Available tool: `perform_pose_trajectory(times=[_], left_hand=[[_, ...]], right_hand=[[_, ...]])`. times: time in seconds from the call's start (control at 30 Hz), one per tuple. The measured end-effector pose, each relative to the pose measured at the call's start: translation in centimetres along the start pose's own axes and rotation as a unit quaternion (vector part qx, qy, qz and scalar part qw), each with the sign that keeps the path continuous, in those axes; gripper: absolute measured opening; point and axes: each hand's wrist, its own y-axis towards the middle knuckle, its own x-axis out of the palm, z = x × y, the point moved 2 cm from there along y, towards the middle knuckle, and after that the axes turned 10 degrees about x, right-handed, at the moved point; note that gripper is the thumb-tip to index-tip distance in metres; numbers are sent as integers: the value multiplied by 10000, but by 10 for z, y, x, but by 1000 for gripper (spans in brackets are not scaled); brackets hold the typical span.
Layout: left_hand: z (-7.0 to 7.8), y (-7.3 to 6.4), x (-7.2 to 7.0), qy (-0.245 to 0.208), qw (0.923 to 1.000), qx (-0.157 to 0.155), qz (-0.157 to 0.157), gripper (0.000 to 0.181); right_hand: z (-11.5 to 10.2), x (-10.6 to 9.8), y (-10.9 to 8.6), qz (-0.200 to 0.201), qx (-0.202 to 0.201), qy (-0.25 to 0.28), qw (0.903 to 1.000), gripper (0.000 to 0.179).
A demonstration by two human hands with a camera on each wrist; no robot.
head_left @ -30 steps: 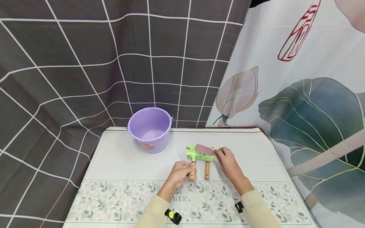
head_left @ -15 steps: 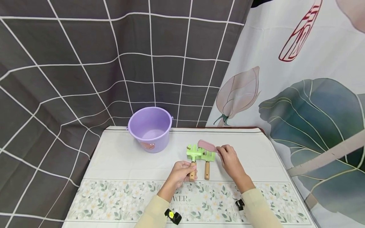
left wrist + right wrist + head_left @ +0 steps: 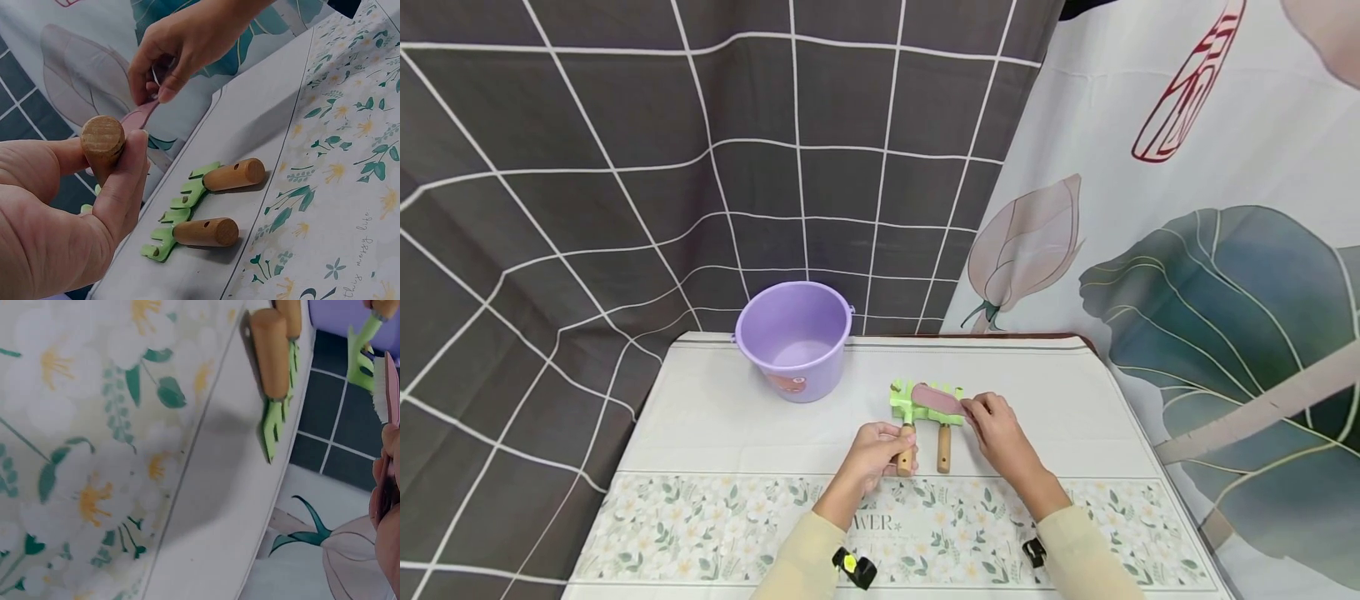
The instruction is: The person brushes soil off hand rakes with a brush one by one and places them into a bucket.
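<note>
My left hand (image 3: pixel 874 454) grips the wooden handle of a small green hand rake (image 3: pixel 906 448), raised above the table with its tines pointing away. In my right hand (image 3: pixel 1000 429) I pinch a pink brush (image 3: pixel 937 400), whose white bristles (image 3: pixel 380 390) face the raised rake's head in the right wrist view. The brush overlaps that green head in the head view; whether they touch I cannot tell. Two more green hand rakes lie on the table side by side, a farther rake (image 3: pixel 234 175) and a nearer rake (image 3: pixel 206 232) in the left wrist view.
A purple bucket (image 3: pixel 831 367) stands at the back left of the table (image 3: pixel 1045 375), its opening upward. The tablecloth has a floral band (image 3: pixel 700 525) along the front. A dark gridded curtain (image 3: pixel 842 192) and a patterned white curtain (image 3: pixel 1037 150) hang behind.
My right hand first shifted the brush up and right, off the raised rake's head, then brought it back down and left over it. The left hand and its rake have stayed nearly still.
</note>
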Motion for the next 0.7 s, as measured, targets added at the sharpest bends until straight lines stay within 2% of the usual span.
perform_pose_trajectory(times=[0.33, 0.5, 0.7], left_hand=[[-1, 0, 0, 2, 10000, 6, 0, 33], [-2, -1, 1, 4, 10000, 2, -28, 34], [-2, -1, 0, -15, 10000, -45, -31, 35]], right_hand=[[-6, 4, -5, -329, 222, -119, 9991, 27], [-2, 2, -2, -235, 173, -187, 9994, 27], [1, 0, 4, -124, 316, -210, 9992, 25]])
